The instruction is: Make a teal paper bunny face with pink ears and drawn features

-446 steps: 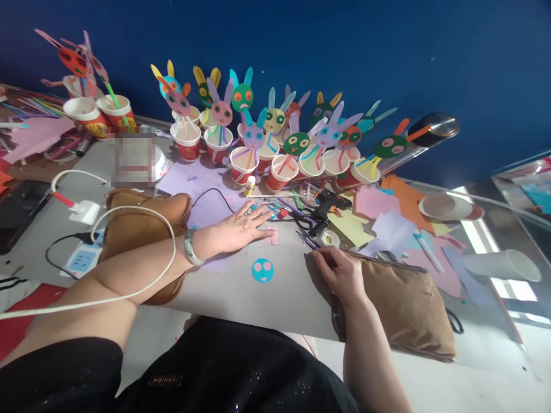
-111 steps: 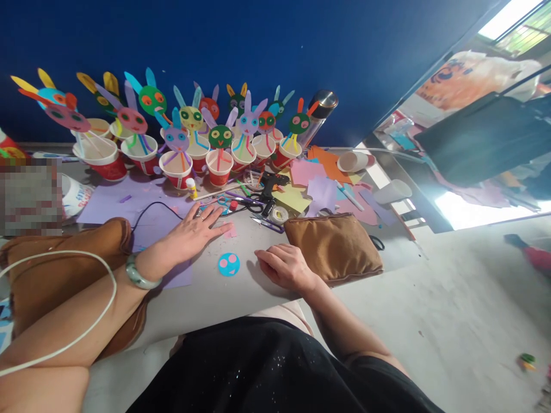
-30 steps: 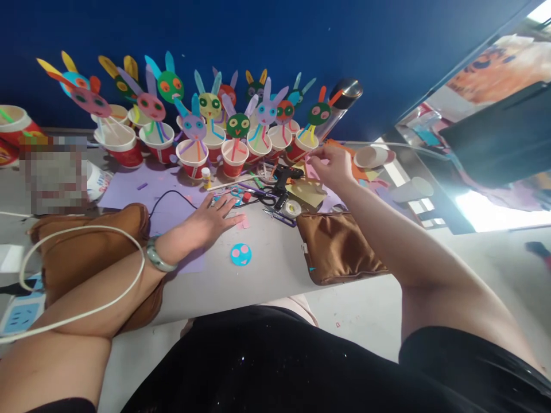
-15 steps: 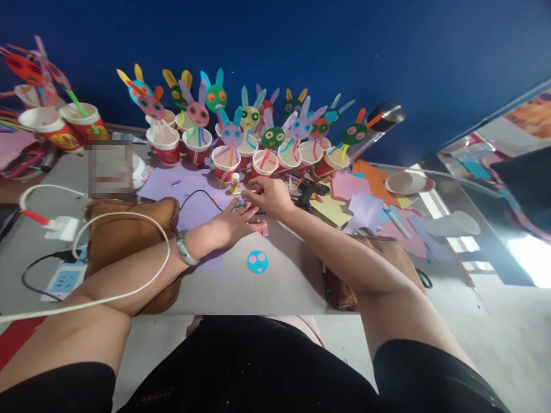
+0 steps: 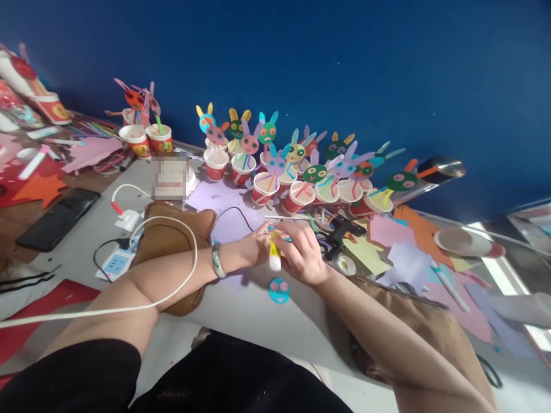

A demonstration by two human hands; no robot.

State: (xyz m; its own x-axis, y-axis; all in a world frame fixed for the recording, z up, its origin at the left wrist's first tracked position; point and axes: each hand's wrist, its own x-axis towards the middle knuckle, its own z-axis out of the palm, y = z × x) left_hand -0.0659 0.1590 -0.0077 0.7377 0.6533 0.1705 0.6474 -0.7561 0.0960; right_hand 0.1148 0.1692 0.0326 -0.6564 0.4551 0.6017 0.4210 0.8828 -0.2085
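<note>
Right grip: right hand [image 5: 303,252] closed on a yellow tube [image 5: 274,245]; fingers bent round it; tube tilted, its white end [image 5: 274,264] aimed down toward the wearer
Left hand: left hand [image 5: 253,246] just left of the grip; fingertips partly hidden by the right hand; cannot tell whether they are spread, pinching or touching the tube; mottled grey-green bangle [image 5: 218,261] at the wrist
Disc: blue paper disc [image 5: 279,291] flat on the grey table [image 5: 241,315]; on the near side of the grip, just beside the tube's white end; bears two pink circles and a pink wedge
Cups: red-and-white paper cups [image 5: 298,198] clustered beyond the grip; coloured rabbit-like paper heads [image 5: 315,173] standing over them; blue wall [image 5: 275,57] behind
Tools: black gun-shaped tool [image 5: 340,229] beyond the grip to the right; tape roll [image 5: 345,265] nearer, right of the right hand
Paper: purple sheet [image 5: 228,195] left of the grip and beyond it; yellow paper [image 5: 365,255], pink paper [image 5: 391,230] and orange paper [image 5: 424,232] farther right
Pouches: left brown pouch [image 5: 172,226] under the left forearm; right brown pouch [image 5: 434,327] beside the right forearm
Far left of grip: white cable [image 5: 86,314] crossing the left arm; socket strip [image 5: 115,265]; dark phone [image 5: 59,221]
</note>
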